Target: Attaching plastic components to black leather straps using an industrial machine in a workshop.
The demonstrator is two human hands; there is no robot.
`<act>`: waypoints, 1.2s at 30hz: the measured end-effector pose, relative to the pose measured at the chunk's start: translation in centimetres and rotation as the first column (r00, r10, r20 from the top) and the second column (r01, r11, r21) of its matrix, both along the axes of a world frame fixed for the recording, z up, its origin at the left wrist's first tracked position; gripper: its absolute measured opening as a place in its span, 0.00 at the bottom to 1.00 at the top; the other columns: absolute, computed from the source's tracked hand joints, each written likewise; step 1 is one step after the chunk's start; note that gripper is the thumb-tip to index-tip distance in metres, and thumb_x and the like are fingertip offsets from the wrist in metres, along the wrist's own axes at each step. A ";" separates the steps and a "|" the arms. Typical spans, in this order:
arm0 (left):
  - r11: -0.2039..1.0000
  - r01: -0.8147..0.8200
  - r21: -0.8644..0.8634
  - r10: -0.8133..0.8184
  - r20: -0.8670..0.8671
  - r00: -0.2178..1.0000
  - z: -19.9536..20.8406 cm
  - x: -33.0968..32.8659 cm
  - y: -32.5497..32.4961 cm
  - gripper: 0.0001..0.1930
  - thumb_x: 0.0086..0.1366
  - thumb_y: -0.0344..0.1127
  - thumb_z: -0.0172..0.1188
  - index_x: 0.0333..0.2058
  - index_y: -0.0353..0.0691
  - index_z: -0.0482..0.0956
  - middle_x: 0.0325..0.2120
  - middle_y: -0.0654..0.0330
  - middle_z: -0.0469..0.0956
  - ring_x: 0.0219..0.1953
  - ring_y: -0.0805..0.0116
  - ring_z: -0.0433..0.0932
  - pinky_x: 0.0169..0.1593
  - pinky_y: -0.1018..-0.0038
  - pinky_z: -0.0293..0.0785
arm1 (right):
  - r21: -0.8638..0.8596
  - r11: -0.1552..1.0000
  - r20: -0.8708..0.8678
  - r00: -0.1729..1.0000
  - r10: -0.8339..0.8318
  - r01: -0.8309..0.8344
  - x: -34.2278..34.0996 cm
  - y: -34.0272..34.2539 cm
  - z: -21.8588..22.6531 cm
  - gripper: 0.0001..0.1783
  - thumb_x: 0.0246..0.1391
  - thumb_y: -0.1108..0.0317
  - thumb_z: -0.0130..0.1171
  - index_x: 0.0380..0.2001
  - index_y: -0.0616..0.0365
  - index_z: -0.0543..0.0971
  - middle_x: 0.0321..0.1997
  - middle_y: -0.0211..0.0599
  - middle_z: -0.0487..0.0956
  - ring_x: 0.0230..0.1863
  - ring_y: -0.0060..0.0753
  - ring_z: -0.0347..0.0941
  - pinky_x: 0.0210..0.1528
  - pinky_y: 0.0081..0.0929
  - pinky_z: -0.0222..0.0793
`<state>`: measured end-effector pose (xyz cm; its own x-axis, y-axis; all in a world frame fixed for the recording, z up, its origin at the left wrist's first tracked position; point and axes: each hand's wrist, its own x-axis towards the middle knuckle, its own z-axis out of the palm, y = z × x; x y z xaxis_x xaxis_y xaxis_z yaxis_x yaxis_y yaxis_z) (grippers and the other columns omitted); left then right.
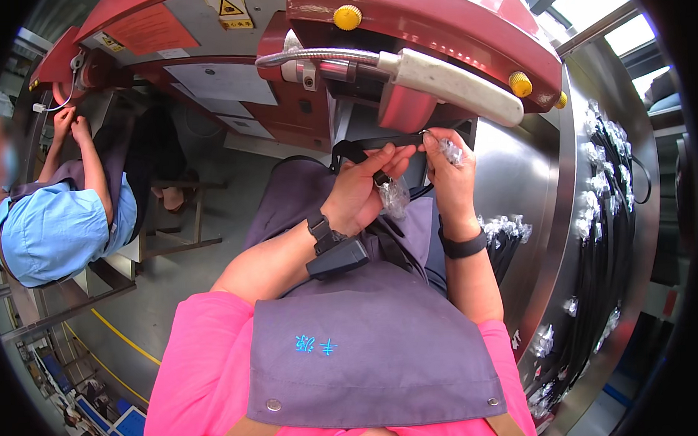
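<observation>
A narrow black strap (350, 150) runs between my hands, just under the reddish roller (407, 108) of a machine. My left hand (361, 188) has its fingers closed on the strap, palm turned partly up. Beneath those fingers hangs a clear plastic wrapping (395, 198) around one part of it. My right hand (453, 177) pinches the strap close to the roller, thumb and forefinger together. Another crumpled clear wrapping (450, 151) shows at the right fingers. The rest of the strap loops down toward my lap, partly hidden by my hands and apron.
The red machine (427, 23) with yellow knobs and a pale guard (460, 87) stands close ahead. On the metal bench (517, 185) at right lie several black straps (607, 232) with plastic-wrapped ends. A co-worker in blue (61, 224) sits at another machine on the left.
</observation>
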<state>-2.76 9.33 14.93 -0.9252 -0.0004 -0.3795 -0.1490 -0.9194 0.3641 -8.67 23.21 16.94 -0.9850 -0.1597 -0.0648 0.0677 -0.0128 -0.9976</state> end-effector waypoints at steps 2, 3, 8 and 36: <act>1.000 -0.010 0.008 0.010 0.001 1.000 -0.1 -0.1 0.0 0.04 0.67 0.28 0.55 0.36 0.34 0.77 0.43 0.48 0.78 0.49 0.62 0.79 0.51 0.74 0.77 | -0.018 1.000 0.016 1.000 0.010 -0.009 -0.2 -0.1 0.0 0.07 0.58 0.67 0.61 0.37 0.58 0.79 0.28 0.23 0.78 0.24 0.09 0.65 0.24 0.11 0.57; 1.000 -0.014 0.012 0.014 0.000 1.000 -0.2 -0.1 0.0 0.04 0.67 0.28 0.55 0.36 0.34 0.77 0.43 0.48 0.78 0.49 0.61 0.79 0.51 0.74 0.77 | -0.028 1.000 0.022 1.000 0.013 -0.013 -0.2 -0.1 0.0 0.07 0.58 0.67 0.61 0.37 0.58 0.79 0.28 0.23 0.78 0.24 0.09 0.65 0.23 0.11 0.57; 0.999 0.007 0.044 -0.008 0.039 0.999 -0.1 -0.3 -0.1 0.05 0.67 0.28 0.55 0.35 0.32 0.76 0.42 0.48 0.78 0.49 0.61 0.79 0.51 0.74 0.77 | -0.036 0.999 0.046 0.999 -0.006 0.008 -0.4 -0.1 -0.2 0.07 0.58 0.67 0.61 0.38 0.57 0.79 0.27 0.22 0.77 0.21 0.08 0.62 0.20 0.11 0.55; 0.965 0.242 -0.102 -0.246 -0.027 0.969 -0.3 3.0 -1.5 0.09 0.64 0.28 0.59 0.42 0.46 0.76 0.45 0.61 0.78 0.50 0.64 0.77 0.48 0.69 0.75 | 0.551 0.822 -0.655 0.683 0.322 0.142 4.2 3.8 2.1 0.15 0.39 0.85 0.63 0.34 0.61 0.79 0.28 0.39 0.74 0.27 0.40 0.75 0.29 0.30 0.71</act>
<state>0.20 7.83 14.62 -0.9159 0.1920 -0.3524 -0.3482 -0.8169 0.4599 -4.47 26.98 19.04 -0.7422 -0.4177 0.5241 -0.6701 0.4798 -0.5664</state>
